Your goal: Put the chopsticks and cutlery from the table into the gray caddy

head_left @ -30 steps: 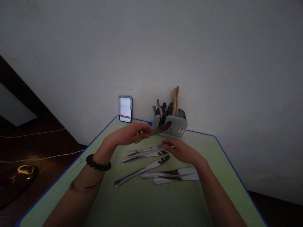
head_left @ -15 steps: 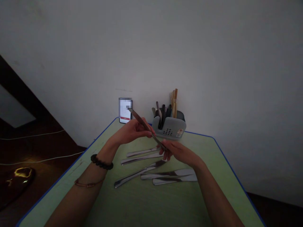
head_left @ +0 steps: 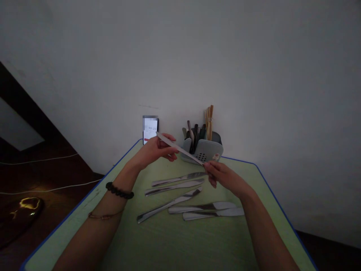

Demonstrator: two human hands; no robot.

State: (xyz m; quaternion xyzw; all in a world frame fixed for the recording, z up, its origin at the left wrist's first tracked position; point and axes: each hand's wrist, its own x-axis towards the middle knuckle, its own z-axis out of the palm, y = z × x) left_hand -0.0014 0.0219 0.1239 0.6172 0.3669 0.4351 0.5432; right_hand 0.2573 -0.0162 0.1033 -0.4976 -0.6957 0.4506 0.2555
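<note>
A shiny metal table knife [head_left: 186, 152] is held slantwise in the air between my hands. My left hand [head_left: 158, 150] has its thumb and fingers around the knife near its upper left end. At the lower right end, my right hand [head_left: 221, 175] pinches the knife between thumb and fingers. Below, several more table knives lie on the green table. One knife [head_left: 169, 205] lies diagonally, two lie above it, and an overlapping pair [head_left: 213, 213] is at the right, partly beside my right forearm.
A grey perforated cutlery holder [head_left: 208, 148] with dark-handled utensils and a bundle of wooden chopsticks [head_left: 209, 122] stands at the back against the wall. Left of it a phone [head_left: 150, 126] showing a timer leans on the wall. The green table [head_left: 180, 244] has a blue edge.
The held knife has turned to a flatter slant, and its broad pale side now shows. My right hand has moved right and slightly up, uncovering the tips of the knives below.
</note>
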